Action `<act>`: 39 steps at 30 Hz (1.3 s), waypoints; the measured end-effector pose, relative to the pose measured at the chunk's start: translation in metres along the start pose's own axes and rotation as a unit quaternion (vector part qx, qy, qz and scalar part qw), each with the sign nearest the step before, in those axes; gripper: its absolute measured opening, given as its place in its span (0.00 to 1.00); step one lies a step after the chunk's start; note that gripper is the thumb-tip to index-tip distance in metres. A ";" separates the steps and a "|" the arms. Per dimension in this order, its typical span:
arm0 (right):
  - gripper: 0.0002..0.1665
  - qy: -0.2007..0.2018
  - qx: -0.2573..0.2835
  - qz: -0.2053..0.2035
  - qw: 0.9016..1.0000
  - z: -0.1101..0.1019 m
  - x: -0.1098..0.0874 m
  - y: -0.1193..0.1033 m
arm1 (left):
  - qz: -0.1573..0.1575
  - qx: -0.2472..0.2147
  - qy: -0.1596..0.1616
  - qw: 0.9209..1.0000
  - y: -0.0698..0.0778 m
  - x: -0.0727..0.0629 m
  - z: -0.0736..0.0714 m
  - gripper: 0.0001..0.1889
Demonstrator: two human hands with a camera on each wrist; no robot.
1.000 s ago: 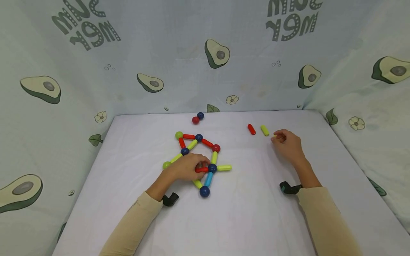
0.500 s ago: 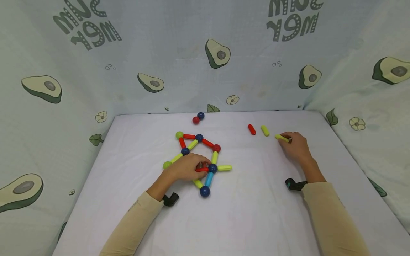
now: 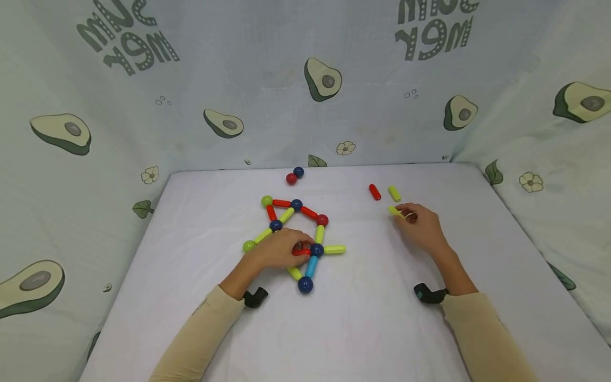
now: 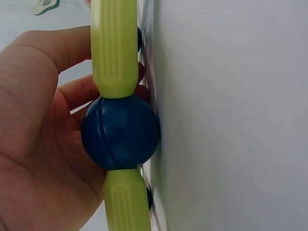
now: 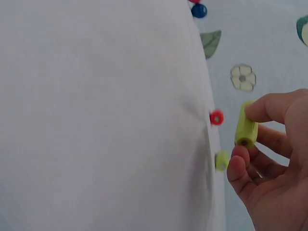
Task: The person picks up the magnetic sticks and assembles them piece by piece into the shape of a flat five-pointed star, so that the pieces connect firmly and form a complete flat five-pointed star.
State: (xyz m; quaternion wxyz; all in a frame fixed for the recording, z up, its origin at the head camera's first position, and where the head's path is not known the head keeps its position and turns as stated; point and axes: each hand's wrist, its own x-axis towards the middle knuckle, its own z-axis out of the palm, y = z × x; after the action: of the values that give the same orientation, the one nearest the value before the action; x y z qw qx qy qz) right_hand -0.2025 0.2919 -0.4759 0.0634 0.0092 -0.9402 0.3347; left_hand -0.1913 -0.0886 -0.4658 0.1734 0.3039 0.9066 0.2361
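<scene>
The right hand [image 3: 420, 229] pinched a short yellow-green rod [image 3: 395, 211] between thumb and fingertips; the right wrist view showed the rod [image 5: 246, 124] held clear of the table, its end free, a grip that leaves an end open for joining. The left hand [image 3: 279, 249] lay on the rod-and-ball figure [image 3: 296, 239], fingers curled over a red rod [image 3: 300, 252] just at nine o'clock of a dark blue ball [image 3: 317, 250]. In my judgement this hand was there to pin the figure flat so that it would not slide. The left wrist view showed a blue ball [image 4: 120, 132] with yellow-green rods above and below it, close against the palm; whether the fingers pressed it could not be told.

The figure lay flat on the white table [image 3: 363, 329], at nine o'clock of the right hand and well apart from it. Two spare rods, one red [image 3: 374, 192] and one yellow-green [image 3: 394, 193], lay side by side at twelve o'clock of the right hand, near it and within reach. A loose red ball [image 3: 291, 179] and blue ball [image 3: 298, 172] sat touching at twelve o'clock of the figure, by the avocado-print backdrop [image 3: 324, 79].
</scene>
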 end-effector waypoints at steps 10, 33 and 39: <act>0.18 -0.094 0.025 -0.035 0.995 0.045 0.000 -0.045 | 0.003 -0.002 -0.005 1.000 -0.001 0.001 -0.001 0.20; 0.17 -0.167 0.039 -0.087 0.981 0.086 0.013 -0.095 | 0.011 -0.008 0.016 1.000 -0.003 0.002 -0.001 0.29; 0.17 -0.182 0.038 -0.094 0.978 0.091 0.023 -0.097 | 0.016 0.036 0.004 0.999 -0.005 0.001 0.002 0.31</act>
State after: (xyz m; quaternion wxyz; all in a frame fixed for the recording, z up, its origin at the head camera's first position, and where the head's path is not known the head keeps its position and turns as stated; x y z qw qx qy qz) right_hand -0.2299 0.1600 -0.4824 -0.0777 0.1604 -0.9177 0.3550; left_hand -0.1934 -0.0905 -0.4701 0.1547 0.3232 0.9102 0.2077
